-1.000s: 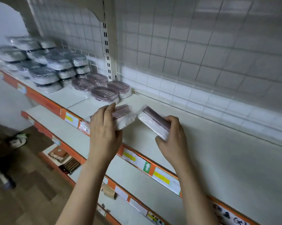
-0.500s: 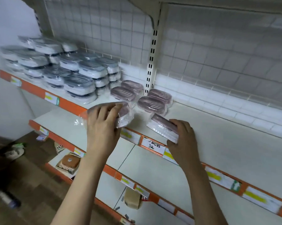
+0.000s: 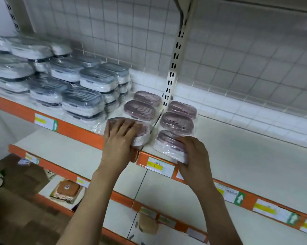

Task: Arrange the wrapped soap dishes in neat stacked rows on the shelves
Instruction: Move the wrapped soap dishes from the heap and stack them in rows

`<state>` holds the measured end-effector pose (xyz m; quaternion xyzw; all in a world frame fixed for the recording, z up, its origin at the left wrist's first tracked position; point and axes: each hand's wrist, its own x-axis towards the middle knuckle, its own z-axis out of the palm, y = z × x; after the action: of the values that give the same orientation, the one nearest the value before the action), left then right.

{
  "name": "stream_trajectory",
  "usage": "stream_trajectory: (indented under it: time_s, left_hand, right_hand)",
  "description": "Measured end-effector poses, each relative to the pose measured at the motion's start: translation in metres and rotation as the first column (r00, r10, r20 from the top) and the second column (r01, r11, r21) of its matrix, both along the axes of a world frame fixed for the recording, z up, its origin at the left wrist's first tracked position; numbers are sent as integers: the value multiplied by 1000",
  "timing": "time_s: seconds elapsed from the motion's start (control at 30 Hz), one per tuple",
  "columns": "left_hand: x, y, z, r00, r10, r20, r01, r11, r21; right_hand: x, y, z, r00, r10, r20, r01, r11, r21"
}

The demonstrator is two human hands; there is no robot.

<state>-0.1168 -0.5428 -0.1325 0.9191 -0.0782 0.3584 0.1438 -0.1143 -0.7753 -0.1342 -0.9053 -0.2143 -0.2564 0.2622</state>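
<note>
My left hand [image 3: 118,138] grips a wrapped mauve soap dish [image 3: 142,134] at the front edge of the upper shelf [image 3: 237,149], in front of two mauve dishes [image 3: 140,109] in a row. My right hand [image 3: 195,154] holds another wrapped mauve soap dish [image 3: 167,144] on the shelf front, in line with two more mauve dishes [image 3: 177,122] behind it. Stacked grey wrapped soap dishes [image 3: 82,99] fill the shelf to the left.
A slotted upright post [image 3: 174,68] stands behind the mauve rows against a wire grid back wall [image 3: 237,59]. Orange price rails [image 3: 75,129] edge the shelves. The lower shelf [image 3: 89,156] is under my arms. A packaged brown item [image 3: 66,190] and a tape roll [image 3: 147,223] lie further below.
Both hands moved forward and down, and each mauve dish now sits on the shelf front at the end of its row. The camera came closer.
</note>
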Motion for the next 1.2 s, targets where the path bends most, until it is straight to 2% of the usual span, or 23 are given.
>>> stream_trajectory:
  time_s: [0.1,0.4,0.57,0.87,1.07,1.2]
  left_hand:
    - [16,8,-10,999,-21,-44,22,999,23]
    - [28,15,-19,964,-190,-186,175,980,-94]
    - [31,12,-23,980,-146,-134,131,985,-113]
    - [32,2,-21,989,-76,-129,60,990,-128]
    - [29,3,-14,976,-97,-193,84,994,-74]
    - [13,-12,-3,970,-141,-197,121,987,-110]
  right_hand:
    - [10,5,-2,1000,1,-2,-1,1000,-4]
    - [14,18,-5,999,33,5,-33,999,4]
    - [17,22,-9,1000,-4,-7,4,1000,-21]
    - [23,28,-8,999,-43,-30,40,997,-70]
    - [22,22,-1,997,-9,-77,-3,987,-158]
    - [11,16,3,995,3,-100,-15,992,-127]
